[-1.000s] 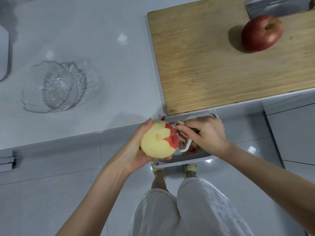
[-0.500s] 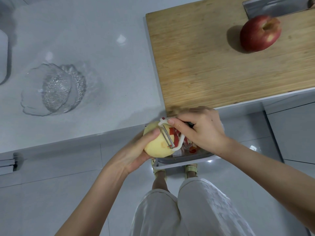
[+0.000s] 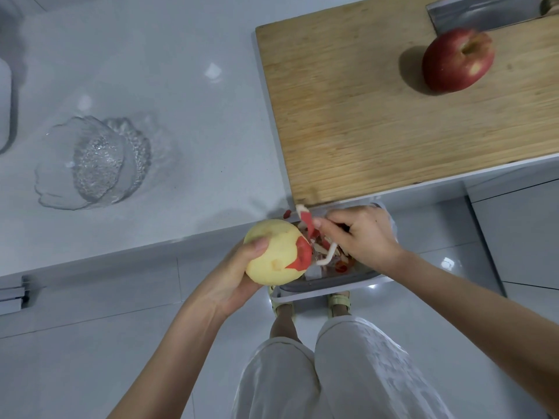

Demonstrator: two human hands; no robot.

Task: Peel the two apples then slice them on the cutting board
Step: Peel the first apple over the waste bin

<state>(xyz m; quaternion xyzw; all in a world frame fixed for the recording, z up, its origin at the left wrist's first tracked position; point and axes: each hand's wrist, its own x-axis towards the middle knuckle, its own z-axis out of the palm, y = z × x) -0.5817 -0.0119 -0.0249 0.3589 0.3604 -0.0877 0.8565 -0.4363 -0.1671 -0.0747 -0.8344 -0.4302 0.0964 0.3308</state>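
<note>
The fingers of the left hand (image 3: 233, 279) curl round a mostly peeled apple (image 3: 272, 255), one red patch left, just off the near corner of the cutting board (image 3: 378, 122). The right hand (image 3: 363, 237) grips a white peeler (image 3: 329, 252), a strip of peel (image 3: 308, 224) at its fingertips, over a bin (image 3: 332, 287) below the board's near edge. The unpeeled apple (image 3: 456, 60) sits far right on the board by a knife (image 3: 481, 10) — a glass bowl (image 3: 90, 164) stands on the desk (image 3: 151, 71) to the board's left.

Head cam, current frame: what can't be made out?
Head view: the right hand covers the peeler except for a white loop; the blade is unseen.
Head view: the top edge cuts off the knife; its handle barely shows.
Head view: the left hand hides the held apple underneath, so any skin left there is unknown.
Head view: the right hand and held apple cover most of the bin contents.
</note>
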